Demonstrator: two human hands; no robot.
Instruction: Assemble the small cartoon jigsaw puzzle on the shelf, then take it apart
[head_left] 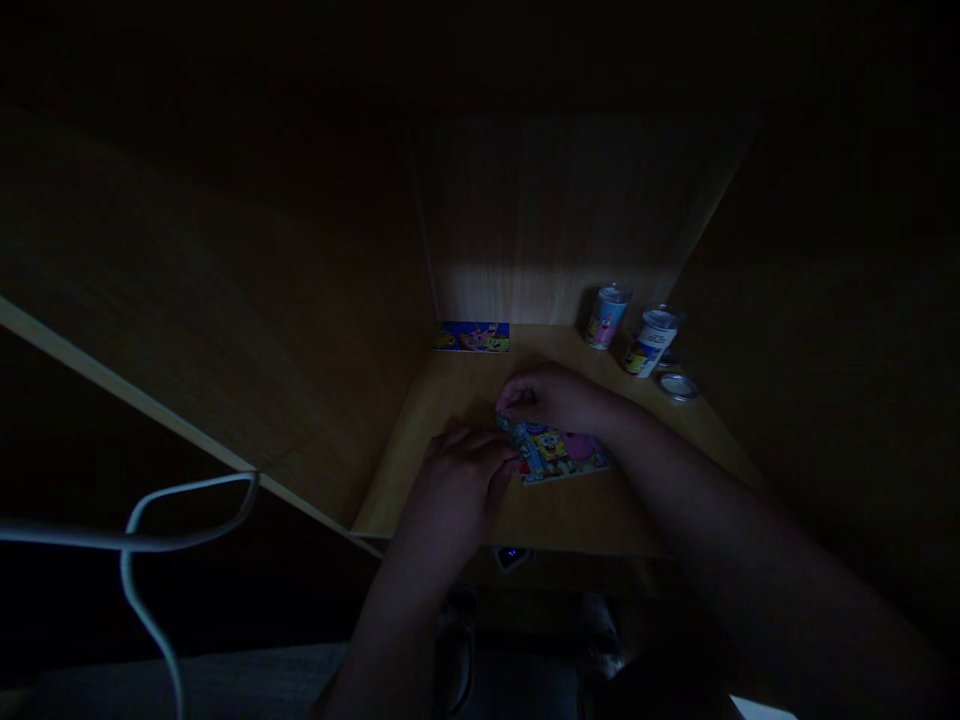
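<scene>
A colourful cartoon picture, apparently a jigsaw puzzle (559, 450), lies flat on the pale wooden shelf (450, 500). Its left edge is partly covered by my fingers. At that edge, the thumb and forefinger of my left hand (469, 465) come together on the puzzle's border, the other fingers bent against the wood. My right hand (551, 395) is curled over the upper left corner, fingertips pinched; whatever they hold is hidden in the dim light. My right forearm passes over the puzzle's right end.
Two clear-topped cartoon cans, one pink and blue (606, 318) and one with a white label (649, 345), stand at the back right. A round lid (678, 387) lies beside them. Against the back panel is a blue cartoon card (472, 337). A white cable (187, 485) hangs at left.
</scene>
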